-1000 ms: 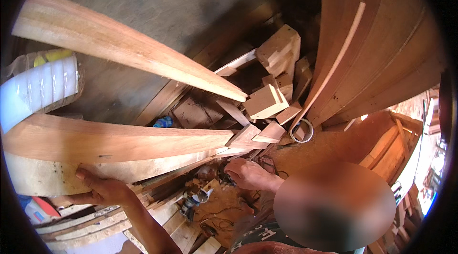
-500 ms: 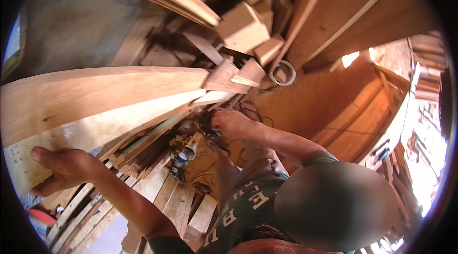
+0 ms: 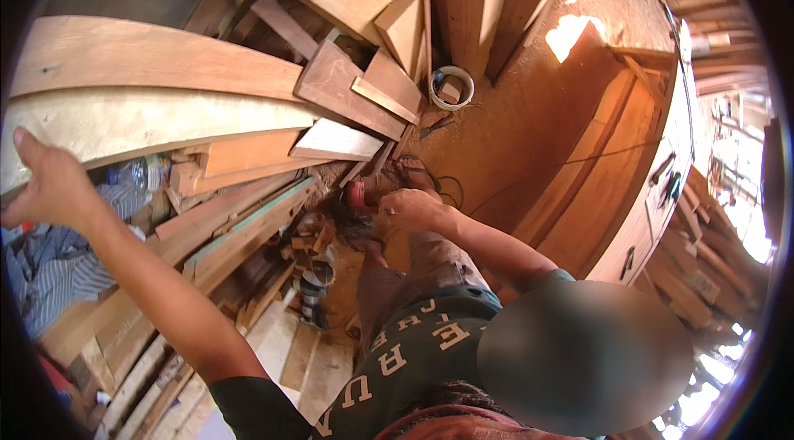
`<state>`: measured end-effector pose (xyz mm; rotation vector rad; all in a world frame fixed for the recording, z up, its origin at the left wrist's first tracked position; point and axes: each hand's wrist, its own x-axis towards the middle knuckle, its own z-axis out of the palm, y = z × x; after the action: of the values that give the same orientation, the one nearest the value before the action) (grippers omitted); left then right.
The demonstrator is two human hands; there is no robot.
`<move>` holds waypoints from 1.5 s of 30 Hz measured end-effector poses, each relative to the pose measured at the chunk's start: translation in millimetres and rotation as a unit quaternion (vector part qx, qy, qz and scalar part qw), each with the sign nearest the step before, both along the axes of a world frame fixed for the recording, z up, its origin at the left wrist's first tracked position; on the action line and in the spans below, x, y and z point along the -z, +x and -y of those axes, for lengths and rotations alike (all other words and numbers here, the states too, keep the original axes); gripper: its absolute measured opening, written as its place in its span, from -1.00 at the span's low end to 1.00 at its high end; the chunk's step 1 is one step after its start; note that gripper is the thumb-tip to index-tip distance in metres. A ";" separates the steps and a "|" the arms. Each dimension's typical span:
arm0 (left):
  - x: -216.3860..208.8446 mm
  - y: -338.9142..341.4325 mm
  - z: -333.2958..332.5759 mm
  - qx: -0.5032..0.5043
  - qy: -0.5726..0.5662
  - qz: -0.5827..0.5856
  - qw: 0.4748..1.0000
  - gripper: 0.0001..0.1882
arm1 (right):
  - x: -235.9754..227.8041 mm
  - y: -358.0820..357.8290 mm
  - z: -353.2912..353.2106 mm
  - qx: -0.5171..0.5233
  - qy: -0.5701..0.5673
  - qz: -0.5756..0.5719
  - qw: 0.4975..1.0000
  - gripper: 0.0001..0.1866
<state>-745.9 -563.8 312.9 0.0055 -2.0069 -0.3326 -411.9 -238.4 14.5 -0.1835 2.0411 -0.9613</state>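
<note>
At the far left, my left hand (image 3: 56, 190) grips the lower edge of a long pale board (image 3: 165, 116), thumb on its face. The board stretches toward the middle, just below a browner plank (image 3: 165, 55). My right hand (image 3: 412, 210) is closed, low in front of my legs, around a dark tool whose grip is mostly hidden. A red, round-ended part of this power tool (image 3: 356, 193) shows left of my fingers. The tool is apart from the pale board.
Stacked planks and offcuts (image 3: 351, 88) fill the upper middle. A white bucket (image 3: 451, 88) holds small pieces. Striped cloth (image 3: 62, 275) lies below my left hand. A blue-and-black tool (image 3: 313, 299) stands by my leg. An orange-brown wooden panel (image 3: 571, 192) leans at right; a cable curls near my feet.
The view has shifted, so the boards and bucket sit higher and further left. My left hand stays at the pale board. The red part beside my right hand now shows more clearly.
</note>
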 end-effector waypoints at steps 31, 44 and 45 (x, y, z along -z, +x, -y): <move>539.8 353.5 -311.3 0.061 0.634 0.752 0.169 -0.39 | 265.7 12.3 -238.9 0.431 0.297 -0.094 0.847 -0.20; 578.8 404.2 -219.7 -0.019 0.582 0.778 0.237 -0.42 | 415.5 -49.4 -288.6 0.384 0.196 -0.109 0.896 -0.79; 578.7 413.2 -207.7 -0.030 0.548 0.801 0.240 -0.41 | 472.3 -45.8 -310.4 0.236 0.327 -0.177 0.898 -0.71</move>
<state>-332.7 -356.1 -265.8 2.1699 -2.7913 -2.4279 -457.7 72.0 -457.8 0.5606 2.7014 -0.4697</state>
